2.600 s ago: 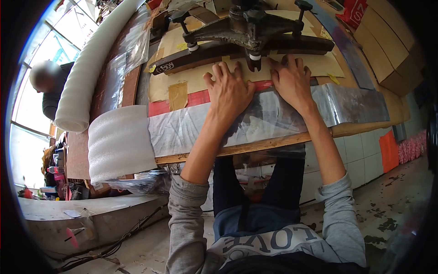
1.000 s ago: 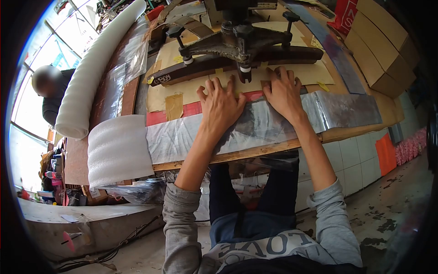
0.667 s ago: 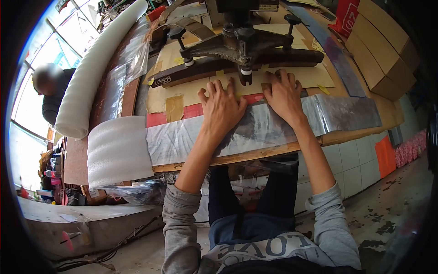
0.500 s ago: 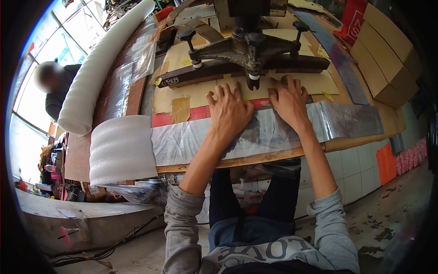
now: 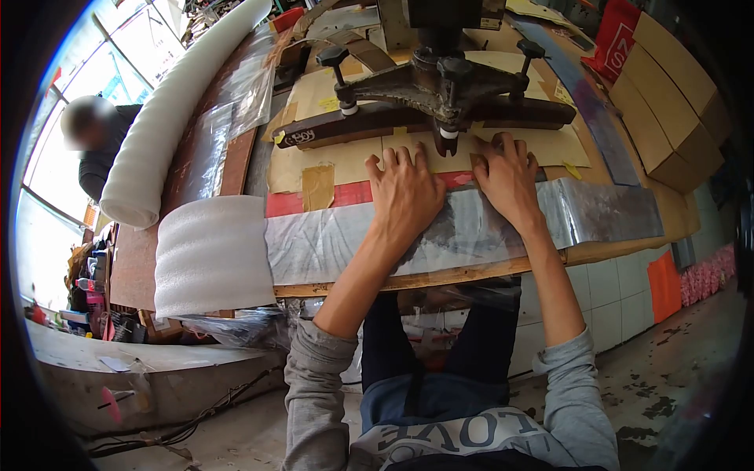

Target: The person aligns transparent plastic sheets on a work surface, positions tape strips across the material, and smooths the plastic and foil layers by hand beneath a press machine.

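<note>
My left hand [image 5: 407, 188] lies palm down, fingers apart and fingertips forward, over the red strip [image 5: 353, 193] and the tan board [image 5: 314, 169] in front of the machine's dark bar [image 5: 338, 132]. To its right, my right hand [image 5: 509, 179] rests the same way, fingers bent and spread, its fingertips close to the bar. Beneath my wrists runs a clear plastic sheet over pale cloth [image 5: 322, 243] along the table's front edge. Between and beyond my hands hangs the black cast bracket [image 5: 452, 90] of the machine. Anything under my palms is hidden.
A white foam roll [image 5: 133, 188] lies along the left side, with a foam piece [image 5: 212, 251] at the front left. A cardboard box [image 5: 667, 102] stands at the right. Another person [image 5: 114, 145] is beyond the roll at the left.
The view has shifted slightly, so the table and machine sit a little further right. Both hands keep nearly the same place in front of the bar, fingers still spread.
</note>
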